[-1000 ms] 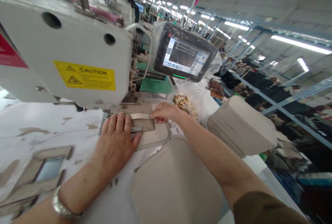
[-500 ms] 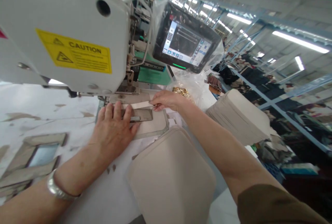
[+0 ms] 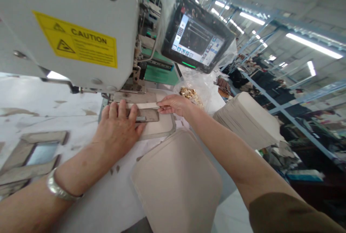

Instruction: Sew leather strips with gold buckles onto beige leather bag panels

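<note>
My left hand (image 3: 116,126) lies spread, palm down, its fingertips on a pale strip (image 3: 146,106) and a metal plate (image 3: 151,115) below the sewing machine head (image 3: 89,35). At the strip's right end, my right hand (image 3: 173,105) pinches it between thumb and fingers, with a small metallic piece showing at the fingertips. Under the plate is a beige rounded panel (image 3: 162,126). Nearer to me lies a stack of beige panels (image 3: 178,182).
A screen (image 3: 198,35) stands behind my right hand. Beside it is a plastic bag of gold-coloured metal pieces (image 3: 190,94). Another tall stack of beige pieces (image 3: 251,117) stands at the right. A frame-shaped template (image 3: 35,168) lies at the left.
The view has shifted slightly, with the machine and screen higher in the picture. The strip looks straighter and lies flatter between my hands, which keep nearly the same places.
</note>
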Tool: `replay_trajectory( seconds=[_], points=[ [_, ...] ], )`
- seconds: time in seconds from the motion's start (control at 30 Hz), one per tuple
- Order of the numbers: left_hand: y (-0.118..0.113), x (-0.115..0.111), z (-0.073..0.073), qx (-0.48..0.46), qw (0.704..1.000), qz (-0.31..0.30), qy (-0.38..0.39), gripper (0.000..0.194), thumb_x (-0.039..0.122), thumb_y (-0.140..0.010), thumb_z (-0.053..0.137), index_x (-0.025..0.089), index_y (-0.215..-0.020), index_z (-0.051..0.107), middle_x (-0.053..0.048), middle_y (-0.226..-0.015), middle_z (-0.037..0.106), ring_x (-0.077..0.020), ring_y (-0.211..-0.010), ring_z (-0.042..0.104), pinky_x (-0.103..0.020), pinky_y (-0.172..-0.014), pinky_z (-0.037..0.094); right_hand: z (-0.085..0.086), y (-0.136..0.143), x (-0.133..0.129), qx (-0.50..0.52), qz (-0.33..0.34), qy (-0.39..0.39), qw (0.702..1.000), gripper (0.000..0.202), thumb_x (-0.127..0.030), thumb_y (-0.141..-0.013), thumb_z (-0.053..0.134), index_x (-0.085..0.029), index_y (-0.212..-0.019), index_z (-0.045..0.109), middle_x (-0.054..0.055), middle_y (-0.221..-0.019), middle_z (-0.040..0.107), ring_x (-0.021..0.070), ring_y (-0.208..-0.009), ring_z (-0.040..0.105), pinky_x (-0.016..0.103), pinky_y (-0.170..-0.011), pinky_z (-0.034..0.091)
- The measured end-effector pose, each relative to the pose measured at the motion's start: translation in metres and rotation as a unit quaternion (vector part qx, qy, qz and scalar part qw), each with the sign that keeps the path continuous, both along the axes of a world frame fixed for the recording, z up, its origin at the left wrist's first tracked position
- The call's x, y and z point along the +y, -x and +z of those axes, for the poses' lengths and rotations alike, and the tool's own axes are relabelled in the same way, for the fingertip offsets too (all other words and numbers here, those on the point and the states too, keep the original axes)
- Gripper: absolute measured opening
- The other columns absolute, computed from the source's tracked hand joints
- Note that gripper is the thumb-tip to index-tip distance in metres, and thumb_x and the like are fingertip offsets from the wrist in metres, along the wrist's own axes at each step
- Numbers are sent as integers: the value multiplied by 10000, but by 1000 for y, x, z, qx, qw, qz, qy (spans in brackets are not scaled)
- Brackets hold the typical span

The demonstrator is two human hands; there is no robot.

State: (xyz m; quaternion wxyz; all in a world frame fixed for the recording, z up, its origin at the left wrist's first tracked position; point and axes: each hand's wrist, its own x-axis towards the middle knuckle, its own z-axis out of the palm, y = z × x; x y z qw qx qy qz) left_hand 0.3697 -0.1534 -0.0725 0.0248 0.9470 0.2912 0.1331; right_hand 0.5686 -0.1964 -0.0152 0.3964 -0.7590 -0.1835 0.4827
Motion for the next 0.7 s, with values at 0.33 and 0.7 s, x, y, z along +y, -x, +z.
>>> replay_trajectory(
  seconds=[0.33,0.7],
  points=[
    [1,2,-7,-37,999,-13,-14,557,409,-924,459,64,-1356,526,-308,-1407,518,-494,-1303,462,-634,-1020,378,3,-4,6,-16,10,-14,1000,263,76,-873,576,-73,-658,606,17,-512,616,89,-461,604,169,-569,582],
    [0,0,-4,-13,1000,-7,-23,539,399,-934,449,49,-1338,528,-322,-1401,511,-487,-1293,477,-617,-1027,377,-3,2,0,-14,-22,-14,1000,231,63,-877,572,-80,-698,600,-1,-511,611,86,-485,627,225,-695,629]
  ],
)
